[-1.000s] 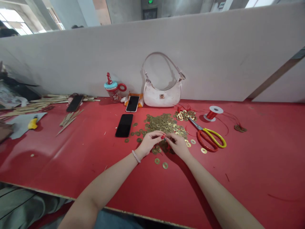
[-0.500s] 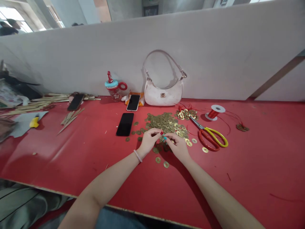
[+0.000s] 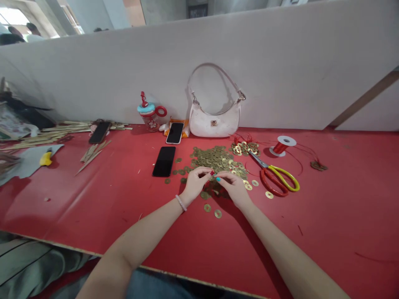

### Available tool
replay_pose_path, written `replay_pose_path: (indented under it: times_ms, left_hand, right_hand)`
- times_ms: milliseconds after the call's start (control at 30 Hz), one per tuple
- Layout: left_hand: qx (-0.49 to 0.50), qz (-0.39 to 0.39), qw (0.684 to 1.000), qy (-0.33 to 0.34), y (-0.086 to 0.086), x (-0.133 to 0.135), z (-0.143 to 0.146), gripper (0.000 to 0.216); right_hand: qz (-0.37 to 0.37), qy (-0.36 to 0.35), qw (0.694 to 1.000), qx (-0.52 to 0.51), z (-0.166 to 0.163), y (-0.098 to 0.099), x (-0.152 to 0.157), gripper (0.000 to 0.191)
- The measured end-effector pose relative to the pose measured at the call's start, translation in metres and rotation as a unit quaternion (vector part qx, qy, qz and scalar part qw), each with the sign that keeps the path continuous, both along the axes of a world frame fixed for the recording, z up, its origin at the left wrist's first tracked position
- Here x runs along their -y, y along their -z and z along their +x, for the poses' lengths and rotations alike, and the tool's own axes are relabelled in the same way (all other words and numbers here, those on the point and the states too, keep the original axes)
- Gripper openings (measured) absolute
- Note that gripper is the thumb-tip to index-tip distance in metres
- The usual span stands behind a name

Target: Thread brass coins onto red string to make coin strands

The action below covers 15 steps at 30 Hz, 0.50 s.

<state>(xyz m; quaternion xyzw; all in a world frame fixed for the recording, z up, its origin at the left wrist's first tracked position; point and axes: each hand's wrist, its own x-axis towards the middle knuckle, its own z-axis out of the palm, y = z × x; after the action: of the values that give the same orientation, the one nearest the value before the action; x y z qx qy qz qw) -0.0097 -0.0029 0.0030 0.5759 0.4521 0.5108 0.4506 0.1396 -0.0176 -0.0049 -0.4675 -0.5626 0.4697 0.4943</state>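
Observation:
My left hand [image 3: 195,183] and my right hand [image 3: 235,187] meet over the near side of a heap of brass coins with holes [image 3: 212,158]. Thumb and fingers of each hand are pinched together. What lies between the fingertips is too small to make out. Several loose coins [image 3: 217,213] lie on the red tabletop [image 3: 193,245] below my wrists. To the right of my right hand rest scissors [image 3: 277,180] with one red and one yellow handle. Their tips touch a cluster of coins with red thread [image 3: 245,148].
A spool of red thread [image 3: 282,145] and another coin bunch [image 3: 318,165] are at the right. Behind the heap stand a pale handbag [image 3: 215,120] and a lidded cup [image 3: 150,118]. Phones [image 3: 163,161], pale strips [image 3: 93,155] and a yellow cutter [image 3: 46,158] lie leftward.
My right hand has shifted slightly right, its fingertips a little further from the left ones. My left hand stays almost in place. At the far left edge, a brownish shape has moved.

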Motion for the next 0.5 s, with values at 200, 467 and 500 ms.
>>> replay_pose_path:
  times_ms: [200,467,500]
  left_hand:
    - [-0.027,0.045,0.998,0.027,0.0000,0.0022,0.0004,0.011]
    - [-0.066,0.082,0.994,0.040,-0.0004,0.0029,-0.0007,0.011]
    - [-0.069,0.085,0.993,0.043,-0.0004,0.0029,-0.0008,0.011]
  right_hand:
    - [0.010,-0.011,1.000,0.003,-0.0019,0.0018,0.0002,0.017]
    - [0.004,-0.028,0.999,-0.020,-0.0023,0.0009,0.0012,0.034]
    - [0.005,-0.033,0.999,-0.015,-0.0019,0.0014,0.0009,0.033]
